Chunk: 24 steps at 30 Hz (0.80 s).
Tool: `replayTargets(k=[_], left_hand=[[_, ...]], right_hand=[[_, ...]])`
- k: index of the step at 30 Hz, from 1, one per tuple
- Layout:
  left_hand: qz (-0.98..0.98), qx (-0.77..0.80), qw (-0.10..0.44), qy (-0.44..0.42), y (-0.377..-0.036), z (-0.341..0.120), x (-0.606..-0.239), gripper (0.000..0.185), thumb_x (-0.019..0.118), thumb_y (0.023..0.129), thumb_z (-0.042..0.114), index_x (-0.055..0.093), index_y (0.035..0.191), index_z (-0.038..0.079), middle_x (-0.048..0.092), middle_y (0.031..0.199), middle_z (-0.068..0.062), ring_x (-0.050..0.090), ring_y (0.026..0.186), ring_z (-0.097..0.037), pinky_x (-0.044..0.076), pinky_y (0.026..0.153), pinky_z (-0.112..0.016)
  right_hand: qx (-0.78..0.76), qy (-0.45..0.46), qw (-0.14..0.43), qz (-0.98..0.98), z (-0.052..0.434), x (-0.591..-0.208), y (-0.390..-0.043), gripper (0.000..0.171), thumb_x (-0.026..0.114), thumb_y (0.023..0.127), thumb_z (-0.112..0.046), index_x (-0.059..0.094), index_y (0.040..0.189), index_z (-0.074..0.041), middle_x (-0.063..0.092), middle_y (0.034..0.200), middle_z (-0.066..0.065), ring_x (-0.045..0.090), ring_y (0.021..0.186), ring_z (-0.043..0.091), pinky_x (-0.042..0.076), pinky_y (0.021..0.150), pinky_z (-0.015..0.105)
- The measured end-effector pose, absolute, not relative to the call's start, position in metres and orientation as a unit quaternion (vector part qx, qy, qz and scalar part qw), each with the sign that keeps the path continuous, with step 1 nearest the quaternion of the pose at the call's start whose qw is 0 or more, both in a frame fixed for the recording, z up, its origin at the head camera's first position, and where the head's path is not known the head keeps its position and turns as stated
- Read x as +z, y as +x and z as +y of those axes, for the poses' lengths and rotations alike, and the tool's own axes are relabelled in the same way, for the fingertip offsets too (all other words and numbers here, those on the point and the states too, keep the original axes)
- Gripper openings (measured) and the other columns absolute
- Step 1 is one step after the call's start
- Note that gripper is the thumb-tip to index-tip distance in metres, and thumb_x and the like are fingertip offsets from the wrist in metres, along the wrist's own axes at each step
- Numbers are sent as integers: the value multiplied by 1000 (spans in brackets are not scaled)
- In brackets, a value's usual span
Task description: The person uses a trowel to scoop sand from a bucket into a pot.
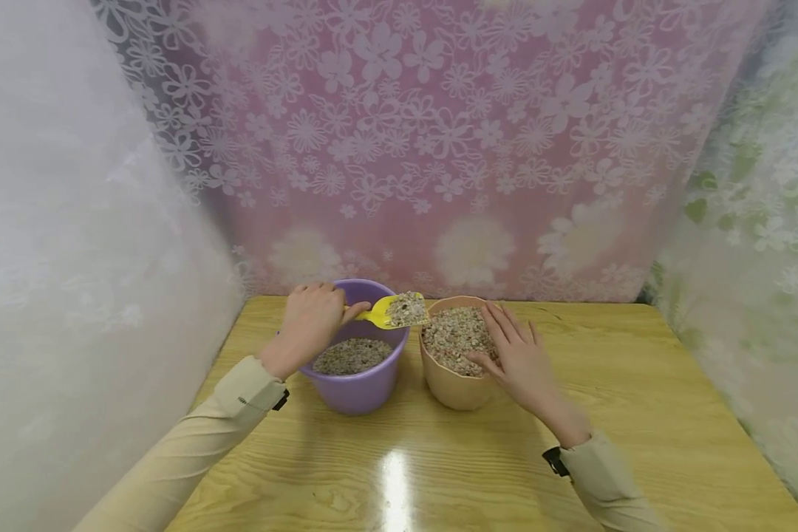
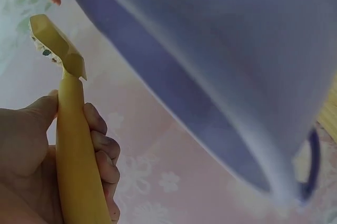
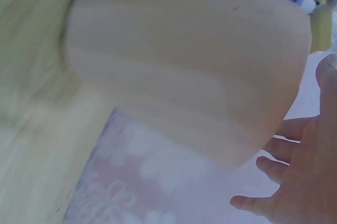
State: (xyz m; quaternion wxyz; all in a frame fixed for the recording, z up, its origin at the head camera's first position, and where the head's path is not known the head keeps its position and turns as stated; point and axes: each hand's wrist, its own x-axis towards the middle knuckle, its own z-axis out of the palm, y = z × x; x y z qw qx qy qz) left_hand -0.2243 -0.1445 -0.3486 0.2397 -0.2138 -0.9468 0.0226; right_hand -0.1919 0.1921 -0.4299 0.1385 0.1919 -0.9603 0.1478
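My left hand (image 1: 312,323) grips the yellow handle of a small toy shovel (image 1: 377,314); the left wrist view shows the fingers curled round the handle (image 2: 79,150). The shovel's blade carries a heap of gravel (image 1: 407,309) and is above the gap between two containers, its tip at the peach pot's rim. Below it on the left stands a purple bucket (image 1: 359,395) with gravel (image 1: 352,356) low inside. Gravel (image 1: 455,336) fills the peach-coloured pot (image 1: 459,395) nearly to its rim. My right hand (image 1: 525,366), fingers spread, is over the pot's right rim; whether it touches is unclear.
Both containers stand on a wood-grain table (image 1: 612,384) near its back edge. A pink flowered curtain (image 1: 425,170) hangs behind them, with pale sheets (image 1: 106,258) at the sides. The bucket has a purple handle (image 2: 314,163) at its side.
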Motion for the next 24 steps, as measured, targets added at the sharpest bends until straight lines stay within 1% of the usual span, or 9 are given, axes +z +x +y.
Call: replayTargets(k=[2,5,10,14,16,19,22,23,24], left_hand=[[-947,20,231,-224,-227,-134,-346,61,57,100,51,42,53,16,39,54,2,39,50,-17,26,50,-28],[-947,7,218,-235,-231,-119,-344,58,57,101,52,51,57,15,50,58,0,49,57,-19,35,53,-30],[-936,7,235,-263,-238,-92,-347,57,61,99,51,54,58,13,63,69,-6,60,68,-25,47,64,-37],[-928,24,243,-281,-242,-71,-350,57,60,98,52,53,58,12,62,69,-6,59,67,-23,47,67,-37],[-916,38,267,-297,-243,-62,-352,57,61,98,53,52,57,13,61,67,-4,58,64,-22,45,65,-35],[-909,67,270,-309,-243,-48,-355,59,60,98,54,50,55,14,59,63,-2,54,61,-19,35,60,-30],[-918,110,228,-305,-244,-36,-355,60,52,101,57,51,56,16,59,67,0,54,65,-17,29,62,-29],[-923,121,205,-301,-244,-32,-354,60,49,101,58,54,58,17,60,69,0,54,68,-17,29,63,-29],[-927,134,184,-298,-245,-28,-353,60,46,102,59,57,60,17,61,72,1,55,72,-17,33,65,-29]], right_hand=[[150,183,126,-963,204,-432,-188,86,60,98,-52,22,161,-7,23,166,17,17,153,38,12,116,69],[156,174,109,-966,218,-436,-182,88,57,99,-54,17,162,-8,19,167,17,16,153,39,10,116,69],[167,162,93,-968,232,-445,-176,88,55,100,-56,14,163,-10,17,168,15,17,153,39,10,116,69],[168,162,97,-968,236,-449,-176,89,56,99,-56,14,162,-9,18,167,16,19,153,38,11,116,69],[168,161,96,-968,237,-450,-177,90,56,99,-57,14,162,-9,18,167,16,18,153,38,11,116,69],[171,161,91,-968,238,-451,-177,91,56,98,-58,13,163,-9,17,168,15,18,153,38,11,116,69],[173,161,91,-967,238,-451,-177,92,57,98,-59,14,163,-10,17,168,14,17,153,38,10,116,70],[174,161,92,-967,238,-451,-177,92,57,97,-59,14,163,-11,17,168,13,17,153,38,10,116,70],[174,162,94,-967,238,-450,-178,92,57,97,-59,15,163,-10,18,168,14,18,153,38,10,115,70]])
